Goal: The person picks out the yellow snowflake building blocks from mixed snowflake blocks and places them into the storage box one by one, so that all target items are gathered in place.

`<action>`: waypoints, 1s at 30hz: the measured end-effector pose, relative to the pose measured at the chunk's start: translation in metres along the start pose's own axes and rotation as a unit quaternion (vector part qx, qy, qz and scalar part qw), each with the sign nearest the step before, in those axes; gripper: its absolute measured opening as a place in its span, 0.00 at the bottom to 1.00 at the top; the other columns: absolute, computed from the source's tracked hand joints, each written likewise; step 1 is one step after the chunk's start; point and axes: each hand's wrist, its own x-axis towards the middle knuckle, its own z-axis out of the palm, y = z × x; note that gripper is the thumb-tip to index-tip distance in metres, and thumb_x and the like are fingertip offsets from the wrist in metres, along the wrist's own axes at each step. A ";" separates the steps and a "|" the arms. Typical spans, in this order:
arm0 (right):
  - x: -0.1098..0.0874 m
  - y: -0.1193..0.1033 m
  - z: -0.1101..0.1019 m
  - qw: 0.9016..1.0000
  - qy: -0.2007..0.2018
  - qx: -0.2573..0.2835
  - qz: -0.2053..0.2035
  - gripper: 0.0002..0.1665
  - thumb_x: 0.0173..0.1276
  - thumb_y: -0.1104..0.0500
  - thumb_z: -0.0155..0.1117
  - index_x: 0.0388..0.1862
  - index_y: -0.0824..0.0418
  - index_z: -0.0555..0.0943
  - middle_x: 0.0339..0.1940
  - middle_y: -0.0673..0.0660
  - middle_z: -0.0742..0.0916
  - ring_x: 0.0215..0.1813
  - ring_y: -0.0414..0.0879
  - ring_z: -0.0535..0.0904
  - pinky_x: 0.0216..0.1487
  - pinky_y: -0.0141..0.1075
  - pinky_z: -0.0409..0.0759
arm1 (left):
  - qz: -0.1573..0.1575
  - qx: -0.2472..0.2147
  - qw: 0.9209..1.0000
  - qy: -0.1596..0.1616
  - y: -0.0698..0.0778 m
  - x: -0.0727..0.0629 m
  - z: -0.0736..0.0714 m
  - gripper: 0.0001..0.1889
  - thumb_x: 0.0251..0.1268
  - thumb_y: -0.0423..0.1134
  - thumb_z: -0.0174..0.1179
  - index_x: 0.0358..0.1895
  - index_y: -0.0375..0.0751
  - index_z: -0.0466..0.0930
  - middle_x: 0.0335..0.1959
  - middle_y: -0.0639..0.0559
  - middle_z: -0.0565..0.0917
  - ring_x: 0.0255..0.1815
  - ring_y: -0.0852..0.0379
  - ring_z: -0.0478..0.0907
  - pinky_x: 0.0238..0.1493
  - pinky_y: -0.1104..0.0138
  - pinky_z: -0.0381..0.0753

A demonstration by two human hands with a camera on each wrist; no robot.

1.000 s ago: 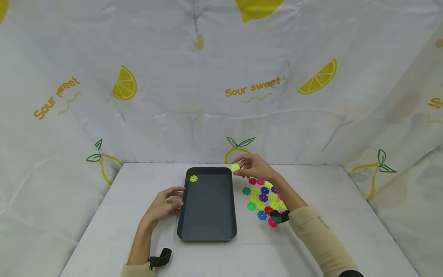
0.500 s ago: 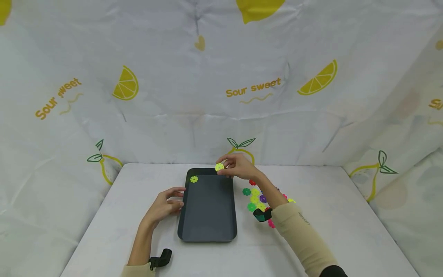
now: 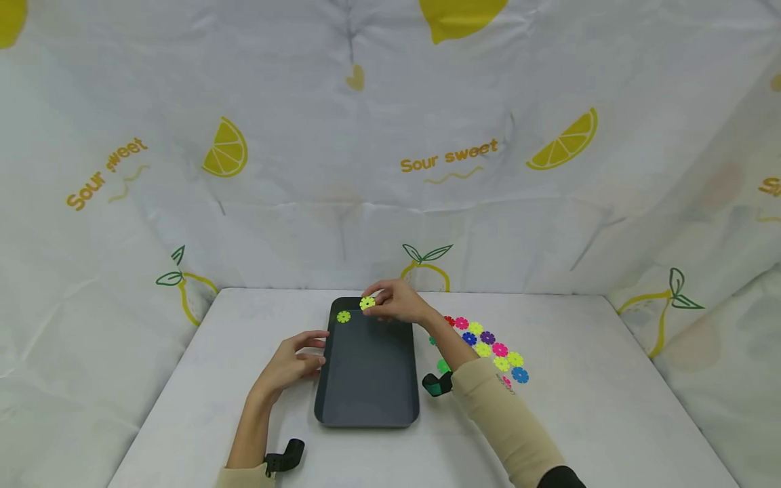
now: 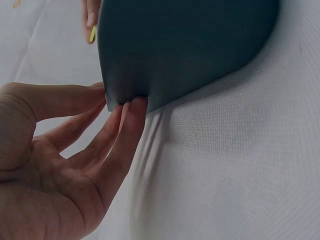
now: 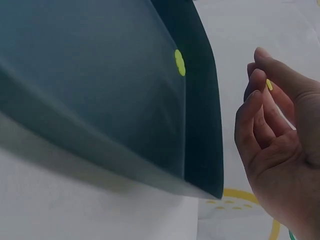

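Note:
My right hand [image 3: 395, 301] pinches a yellow snowflake disc [image 3: 367, 303] between thumb and fingers, over the far end of a dark grey tray [image 3: 367, 373]. In the right wrist view only the disc's thin edge [image 5: 269, 84] shows between the fingers. Another yellow-green disc [image 3: 344, 316] lies in the tray's far left corner. At the tray's left side, my left hand [image 3: 296, 361] holds the rim, its fingertips against the wall in the left wrist view.
Several loose discs [image 3: 500, 350] in pink, blue, green, purple, red and yellow lie right of the tray, partly hidden by the right forearm. A white cloth with lemon prints [image 3: 342, 224] hangs behind the white table [image 3: 586, 379].
My right hand has carried the yellow disc leftward from right of the tray to above its far end, then slightly lower. The left hand and tray have stayed in place.

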 end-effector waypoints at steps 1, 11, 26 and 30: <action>0.001 0.000 0.002 1.000 -0.001 0.000 0.002 0.24 0.70 0.66 0.76 0.63 0.70 0.84 0.34 0.72 0.89 0.38 0.76 0.83 0.33 0.32 0.82 | 0.000 0.000 1.000 -0.001 0.000 0.000 0.000 0.31 0.69 0.28 0.65 0.76 0.39 0.75 0.68 0.31 0.81 0.51 0.48 0.91 0.48 0.57 0.92; 0.010 0.012 0.021 1.000 0.012 -0.008 0.024 0.22 0.71 0.64 0.76 0.61 0.70 0.85 0.33 0.72 0.90 0.26 0.43 0.84 0.30 0.31 0.80 | -0.002 0.004 1.000 0.002 0.000 0.001 0.001 0.31 0.69 0.28 0.65 0.76 0.39 0.75 0.68 0.32 0.81 0.50 0.49 0.91 0.48 0.56 0.92; 0.014 0.025 0.036 0.996 0.040 -0.018 0.073 0.20 0.72 0.63 0.76 0.59 0.70 0.86 0.32 0.69 0.92 0.23 0.37 0.80 0.28 0.30 0.79 | -0.001 0.006 1.000 0.004 -0.002 0.001 0.001 0.31 0.69 0.27 0.66 0.76 0.40 0.76 0.68 0.32 0.81 0.50 0.48 0.90 0.49 0.56 0.92; 0.014 0.028 0.038 0.996 0.045 -0.015 0.079 0.21 0.72 0.62 0.75 0.60 0.69 0.85 0.30 0.66 0.91 0.23 0.37 0.80 0.27 0.30 0.80 | 0.000 0.005 1.000 0.003 -0.002 0.001 0.001 0.31 0.69 0.27 0.66 0.76 0.40 0.76 0.68 0.32 0.81 0.50 0.49 0.90 0.48 0.56 0.92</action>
